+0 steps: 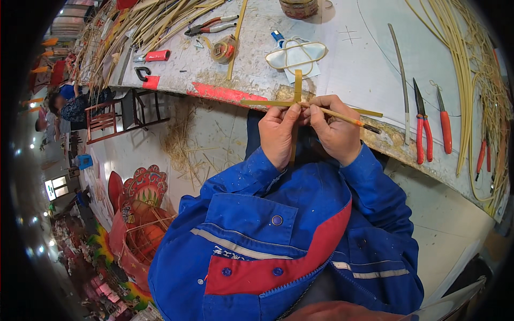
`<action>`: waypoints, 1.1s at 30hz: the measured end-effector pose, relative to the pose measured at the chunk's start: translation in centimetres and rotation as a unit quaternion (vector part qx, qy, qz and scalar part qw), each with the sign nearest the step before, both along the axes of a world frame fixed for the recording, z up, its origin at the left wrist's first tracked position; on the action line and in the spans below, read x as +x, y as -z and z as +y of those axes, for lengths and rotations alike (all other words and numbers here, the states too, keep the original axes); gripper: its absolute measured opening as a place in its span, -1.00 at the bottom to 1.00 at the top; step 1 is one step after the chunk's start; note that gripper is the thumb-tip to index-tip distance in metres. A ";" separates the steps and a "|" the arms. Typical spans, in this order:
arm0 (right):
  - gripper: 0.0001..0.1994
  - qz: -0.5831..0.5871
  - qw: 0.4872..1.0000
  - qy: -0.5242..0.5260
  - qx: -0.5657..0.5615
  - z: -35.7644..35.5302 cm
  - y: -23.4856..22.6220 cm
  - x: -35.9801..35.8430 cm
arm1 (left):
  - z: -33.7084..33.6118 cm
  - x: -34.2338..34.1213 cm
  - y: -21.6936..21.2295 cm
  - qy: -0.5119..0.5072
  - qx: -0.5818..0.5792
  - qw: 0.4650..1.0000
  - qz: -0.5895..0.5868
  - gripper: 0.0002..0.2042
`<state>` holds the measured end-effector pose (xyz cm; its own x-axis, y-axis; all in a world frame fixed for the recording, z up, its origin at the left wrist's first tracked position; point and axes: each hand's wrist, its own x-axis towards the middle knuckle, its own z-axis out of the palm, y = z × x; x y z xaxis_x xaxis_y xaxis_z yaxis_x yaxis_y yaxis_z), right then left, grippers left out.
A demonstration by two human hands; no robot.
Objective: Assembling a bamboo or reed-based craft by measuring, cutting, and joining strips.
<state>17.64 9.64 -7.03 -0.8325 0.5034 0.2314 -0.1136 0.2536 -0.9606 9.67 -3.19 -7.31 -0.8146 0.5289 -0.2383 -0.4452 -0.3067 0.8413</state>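
Two thin bamboo strips are crossed in front of my chest: a horizontal strip (265, 102) and an upright strip (297, 81). My left hand (278, 134) pinches them at the crossing, thumb on top. My right hand (335, 130) pinches the same crossing from the right and also holds a thin brush-like stick (353, 121) with a dark tip that points right. Both hands hover just over the near edge of the white worktable (364, 59). The lower part of the upright strip runs down between my hands.
On the table lie red-handled pliers and cutters (423, 128), a long grey blade (401, 80), a roll of tape (223, 50), a white cloth with loops (295, 54), and bundles of cane strips (471, 69). A red paper lantern frame (142, 214) stands on the floor at left. People sit far left.
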 end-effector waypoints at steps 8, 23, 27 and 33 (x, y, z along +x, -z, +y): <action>-0.88 0.007 0.998 0.013 -0.065 0.0 -0.3 0.1 | 0.1 0.1 -0.2 0.000 -0.006 1.000 -0.005 -0.74; -0.85 0.047 0.997 0.014 -0.063 -0.5 0.3 0.2 | 0.1 0.2 -0.3 0.002 0.002 1.000 -0.006 -0.76; -0.86 0.018 1.000 -0.013 0.004 -0.2 -0.4 0.3 | -0.1 0.1 0.0 0.006 0.012 1.000 0.006 -0.76; -0.87 0.036 0.998 0.001 -0.050 -0.3 0.1 0.4 | -0.1 0.0 0.2 0.005 0.010 1.000 0.004 -0.76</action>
